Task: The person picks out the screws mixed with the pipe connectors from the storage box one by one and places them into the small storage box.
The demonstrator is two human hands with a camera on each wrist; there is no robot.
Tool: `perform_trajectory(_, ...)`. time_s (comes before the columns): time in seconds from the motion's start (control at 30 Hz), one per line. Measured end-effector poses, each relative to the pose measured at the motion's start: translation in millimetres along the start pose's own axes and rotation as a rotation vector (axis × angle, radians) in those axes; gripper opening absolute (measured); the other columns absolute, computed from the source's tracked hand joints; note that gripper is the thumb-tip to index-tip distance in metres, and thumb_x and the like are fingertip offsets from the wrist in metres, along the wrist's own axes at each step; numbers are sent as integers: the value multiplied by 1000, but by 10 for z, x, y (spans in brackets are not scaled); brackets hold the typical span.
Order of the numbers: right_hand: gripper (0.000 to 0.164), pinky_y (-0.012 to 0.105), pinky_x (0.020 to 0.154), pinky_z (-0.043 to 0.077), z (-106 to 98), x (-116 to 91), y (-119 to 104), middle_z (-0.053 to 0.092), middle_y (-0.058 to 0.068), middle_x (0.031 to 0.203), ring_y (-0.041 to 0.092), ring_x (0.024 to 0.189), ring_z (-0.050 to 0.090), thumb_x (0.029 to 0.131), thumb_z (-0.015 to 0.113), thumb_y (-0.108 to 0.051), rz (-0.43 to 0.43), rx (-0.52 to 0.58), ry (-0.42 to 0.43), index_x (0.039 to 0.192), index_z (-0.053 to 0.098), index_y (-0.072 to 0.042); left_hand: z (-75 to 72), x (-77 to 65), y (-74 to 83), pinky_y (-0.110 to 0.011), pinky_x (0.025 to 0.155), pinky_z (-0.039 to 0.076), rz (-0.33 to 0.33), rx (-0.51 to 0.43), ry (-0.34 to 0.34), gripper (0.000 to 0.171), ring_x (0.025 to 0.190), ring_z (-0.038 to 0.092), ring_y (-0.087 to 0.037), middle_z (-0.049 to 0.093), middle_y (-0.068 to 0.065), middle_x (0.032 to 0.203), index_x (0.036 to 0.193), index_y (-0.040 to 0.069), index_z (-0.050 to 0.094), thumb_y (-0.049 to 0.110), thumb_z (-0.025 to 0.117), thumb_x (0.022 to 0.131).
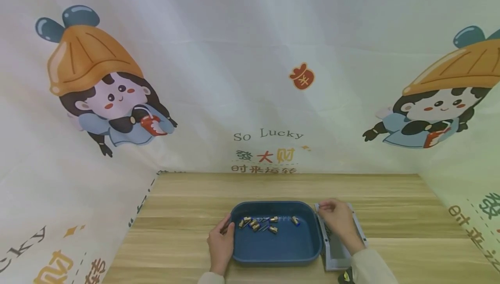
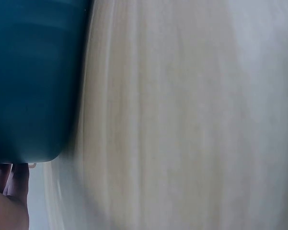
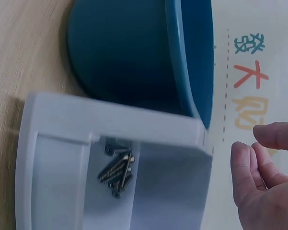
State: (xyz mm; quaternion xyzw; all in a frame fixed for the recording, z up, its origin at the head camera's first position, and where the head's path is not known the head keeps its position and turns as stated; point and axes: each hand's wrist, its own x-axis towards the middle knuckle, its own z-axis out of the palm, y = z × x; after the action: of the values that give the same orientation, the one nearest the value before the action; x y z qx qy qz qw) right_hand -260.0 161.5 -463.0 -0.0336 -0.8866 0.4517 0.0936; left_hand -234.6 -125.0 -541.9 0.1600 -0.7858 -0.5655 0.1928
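Observation:
A blue tray stands on the wooden table, holding several brass fittings with blue ends and some thin screws. My left hand touches the tray's left end from outside; in the left wrist view its fingers reach straight to the blue wall. My right hand hovers over the far end of a pale grey box, right of the tray. In the right wrist view, a gap separates thumb and fingertips, with nothing visible between them. Several screws lie inside the box.
Near the box's front end, by the right sleeve, lies a small black and yellow-green thing, partly hidden. The wooden table meets a printed cloth backdrop at the back and on both sides.

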Motion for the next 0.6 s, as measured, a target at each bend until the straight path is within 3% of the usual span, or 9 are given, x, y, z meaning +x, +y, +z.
perform_trajectory(0.6,17,17,56,51,543,-96,-155,68,13,75,14,64,63,70,67,8,-36,133,-40,87,67,10,11,6,-19,-35,79,59,-4,-9,17,29,96,68,-31,69,-19,112,116,1,66,2,63,87)
